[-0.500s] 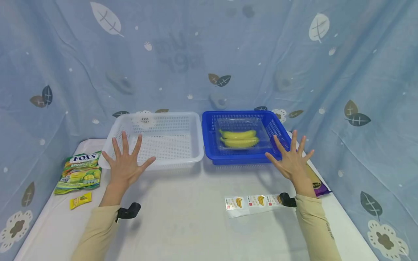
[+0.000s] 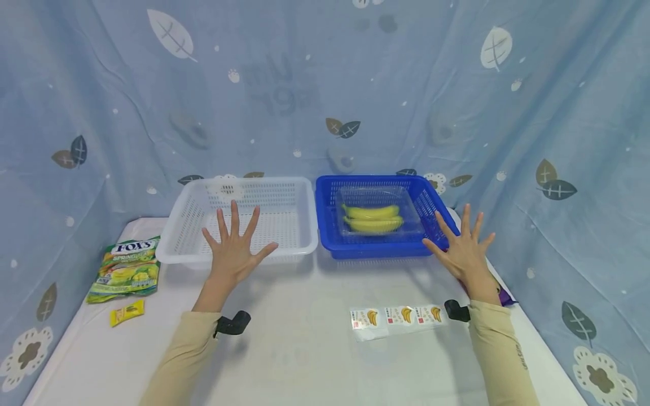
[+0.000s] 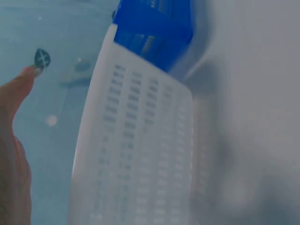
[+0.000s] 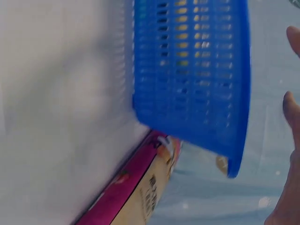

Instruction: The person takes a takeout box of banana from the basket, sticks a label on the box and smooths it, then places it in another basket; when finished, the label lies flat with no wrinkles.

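My left hand (image 2: 232, 256) is spread wide, fingers straight, and overlaps the front of the white basket (image 2: 167, 258) in the head view. It holds nothing. My right hand (image 2: 463, 256), likewise spread and holding nothing, is near the right front corner of the blue basket (image 2: 376, 251). Inside the blue basket sits a clear plastic box (image 2: 413, 225) with yellow bananas (image 2: 373, 219) in it. The left wrist view catches the thumb (image 3: 21, 89) beside the white basket's wall. Fingers (image 4: 291, 110) show at the right wrist view's edge, apart from the blue basket.
On the left lie a green FOX'S candy bag (image 2: 127, 268) and a small yellow packet (image 2: 127, 312). A strip of banana stickers (image 2: 400, 317) lies front right. A purple and beige package (image 4: 136, 187) rests beside the blue basket. Blue patterned curtains (image 2: 304, 84) enclose the white table (image 2: 294, 349).
My left hand has moved right, from the white basket's left corner towards its middle. The right hand has shifted slightly right. Both remain spread; the objects stay in place.
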A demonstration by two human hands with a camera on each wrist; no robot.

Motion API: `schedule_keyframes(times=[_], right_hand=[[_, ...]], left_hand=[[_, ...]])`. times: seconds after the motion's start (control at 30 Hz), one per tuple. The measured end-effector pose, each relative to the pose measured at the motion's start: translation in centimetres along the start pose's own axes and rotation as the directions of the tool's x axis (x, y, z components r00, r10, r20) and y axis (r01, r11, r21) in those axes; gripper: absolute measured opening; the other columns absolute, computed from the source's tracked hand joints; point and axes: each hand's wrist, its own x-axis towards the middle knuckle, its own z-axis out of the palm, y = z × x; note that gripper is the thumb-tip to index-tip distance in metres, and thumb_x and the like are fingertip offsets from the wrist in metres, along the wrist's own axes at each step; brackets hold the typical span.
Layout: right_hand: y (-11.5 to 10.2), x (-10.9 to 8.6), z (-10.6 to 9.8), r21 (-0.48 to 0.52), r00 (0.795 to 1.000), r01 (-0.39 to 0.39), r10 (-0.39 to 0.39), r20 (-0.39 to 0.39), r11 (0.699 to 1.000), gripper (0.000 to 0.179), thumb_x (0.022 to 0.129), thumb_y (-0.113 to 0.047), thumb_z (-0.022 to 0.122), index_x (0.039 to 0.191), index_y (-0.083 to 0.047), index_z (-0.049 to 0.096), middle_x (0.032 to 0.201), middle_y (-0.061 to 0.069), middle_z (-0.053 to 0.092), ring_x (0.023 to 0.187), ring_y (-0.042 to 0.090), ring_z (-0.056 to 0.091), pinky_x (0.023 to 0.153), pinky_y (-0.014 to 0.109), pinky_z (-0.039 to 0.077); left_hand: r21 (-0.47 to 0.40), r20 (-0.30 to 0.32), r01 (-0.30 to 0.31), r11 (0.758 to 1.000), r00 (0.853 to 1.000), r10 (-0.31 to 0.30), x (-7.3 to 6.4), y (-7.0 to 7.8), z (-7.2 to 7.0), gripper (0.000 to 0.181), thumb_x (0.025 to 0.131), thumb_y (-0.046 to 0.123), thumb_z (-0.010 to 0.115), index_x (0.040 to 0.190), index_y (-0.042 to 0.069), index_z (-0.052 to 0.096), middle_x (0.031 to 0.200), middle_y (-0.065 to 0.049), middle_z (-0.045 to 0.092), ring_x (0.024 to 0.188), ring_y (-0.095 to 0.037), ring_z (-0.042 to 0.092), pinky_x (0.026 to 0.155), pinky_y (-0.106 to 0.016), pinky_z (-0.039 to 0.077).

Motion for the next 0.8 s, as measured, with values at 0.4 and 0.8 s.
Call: schedule_keyframes(times=[0.4,0.8], right_hand=[[2.7,1.2,0.3,0.110,0.992,0.050,-0.062,0.113,0.993,0.082,0.090,-0.062,0.050,0.152,-0.015,0.025,0.154,0.020,-0.026,0.136,0.049,-0.023,0.095,0.081,0.002],[3.4,2.7,0.2,0.225,0.967,0.010,-0.067,0.247,0.974,0.077,0.088,-0.053,0.060,0.134,0.009,0.048,0.154,0.033,-0.003,0.128,0.065,0.018,0.099,0.074,0.021]], left_hand=[[-0.106,0.132,-0.061,0.992,0.988,0.075,3.6,6.5,2.2,0.087,0.090,0.062,0.051,0.155,0.031,0.001,0.157,-0.005,-0.025,0.140,-0.041,-0.019,0.106,-0.072,0.002],[-0.377,0.196,-0.029,0.926,0.975,0.110,6.4,10.5,3.2,0.082,0.088,0.061,0.056,0.153,0.039,0.009,0.161,-0.011,0.002,0.142,-0.044,0.009,0.099,-0.070,0.029]])
